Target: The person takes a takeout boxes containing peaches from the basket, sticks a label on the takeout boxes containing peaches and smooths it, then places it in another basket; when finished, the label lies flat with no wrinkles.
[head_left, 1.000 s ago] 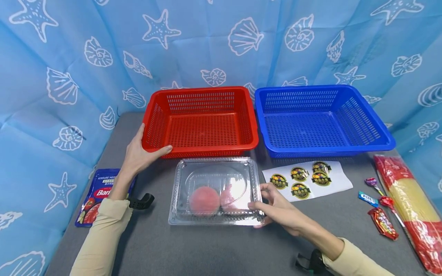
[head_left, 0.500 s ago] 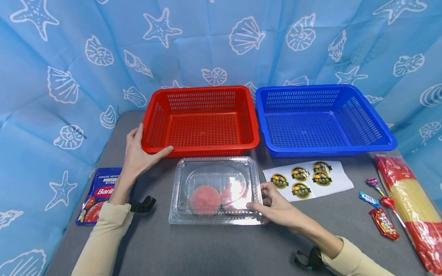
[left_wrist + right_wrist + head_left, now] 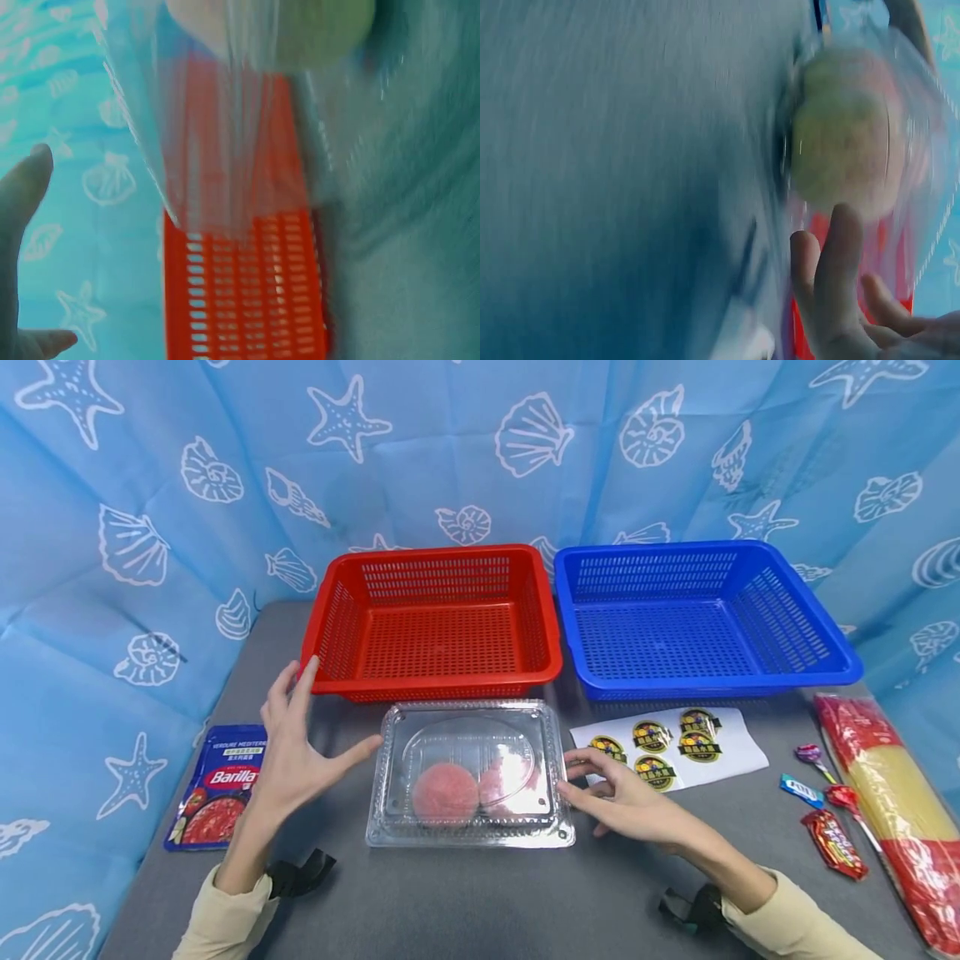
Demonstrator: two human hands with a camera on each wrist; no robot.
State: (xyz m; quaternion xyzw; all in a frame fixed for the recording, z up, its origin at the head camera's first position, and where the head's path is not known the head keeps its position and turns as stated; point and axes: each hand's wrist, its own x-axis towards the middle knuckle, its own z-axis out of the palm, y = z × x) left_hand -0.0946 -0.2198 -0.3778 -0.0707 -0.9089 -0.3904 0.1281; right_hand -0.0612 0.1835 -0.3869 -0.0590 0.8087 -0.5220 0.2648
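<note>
plastic box (image 3: 470, 727): clear, ribbed rim, lid down; flat on the grey table (image 3: 450, 902), on the near side of the red basket (image 3: 435, 683), between the two hands.
box contents: two round fruits side by side, left fruit (image 3: 446, 795) and right fruit (image 3: 508, 787); pinkish from the head view, yellow-green in the wrist views.
left hand (image 3: 288, 764): spread wide, thumb stretched toward the box's left edge, fingertips by the red basket's near left corner; nothing held. whether thumb meets plastic, cannot tell.
right hand (image 3: 633, 806): at the box's right side, thumb and forefinger parted, other fingers loosely bent, no pinch seen; contact with the box edge, cannot tell. covers part of the sticker sheet (image 3: 731, 760).
stickers: round, black and gold, on the white sheet, right of the box.
baskets: red one behind the box, blue basket (image 3: 720, 683) just beside it on the right; both slatted.
left side: blue barilla pouch (image 3: 217, 785) lying flat, beyond the left forearm.
right side: two lollipops (image 3: 842, 797), small blue-wrapped sweet (image 3: 801, 792), red sweet packet (image 3: 834, 845), long red-and-yellow pasta pack (image 3: 892, 802) at the table's edge.
backdrop: blue curtain (image 3: 420, 460), white shells and starfish.
sleeves: cream, black strap at each wrist.
wrist views: box blurred in both.
</note>
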